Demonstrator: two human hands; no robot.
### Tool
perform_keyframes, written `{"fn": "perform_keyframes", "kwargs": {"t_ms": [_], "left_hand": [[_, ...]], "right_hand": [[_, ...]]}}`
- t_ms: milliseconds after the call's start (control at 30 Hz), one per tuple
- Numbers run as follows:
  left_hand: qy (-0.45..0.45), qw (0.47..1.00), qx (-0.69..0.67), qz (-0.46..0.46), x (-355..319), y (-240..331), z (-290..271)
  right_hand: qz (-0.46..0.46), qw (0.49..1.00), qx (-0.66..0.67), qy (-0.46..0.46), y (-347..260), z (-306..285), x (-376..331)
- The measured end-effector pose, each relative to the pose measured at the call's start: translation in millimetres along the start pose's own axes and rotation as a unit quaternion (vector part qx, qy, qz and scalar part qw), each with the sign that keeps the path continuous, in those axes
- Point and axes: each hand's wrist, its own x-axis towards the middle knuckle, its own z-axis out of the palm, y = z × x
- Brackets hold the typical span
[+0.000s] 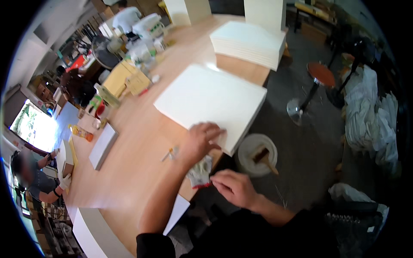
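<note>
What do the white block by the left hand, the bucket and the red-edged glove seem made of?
White block: perhaps paper or board; flat, smooth-looking white faces.
Bucket: probably plastic; pale, slightly cloudy wall.
Glove: likely knitted yarn, matte; soft folds and a red edge.

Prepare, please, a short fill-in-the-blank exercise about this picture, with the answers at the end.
1. The large panel under the left hand has the colour ____.
2. The hand nearest to the red cuff of the glove is the person's ____ hand.
3. The bristles of the brush are inside a white ____.
4. The seat of the stool has a ____ shape.

Missing words: white; right; bucket; round.
</note>
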Motion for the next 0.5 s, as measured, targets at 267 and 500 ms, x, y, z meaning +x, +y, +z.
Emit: {"fn": "perform_keyframes", "kwargs": {"t_ms": [267, 500], "left_hand": [[0.028, 0.989, -0.129, -0.072, 17, -6, -8], [0.137, 0.987, -0.031, -0.075, 2, 19, 15]], "right_hand": [[0.067, 0.973, -0.22, -0.022, 22, -23, 34], [0.111, 0.954, -0.272, -0.058, 29, -23, 39]]}}
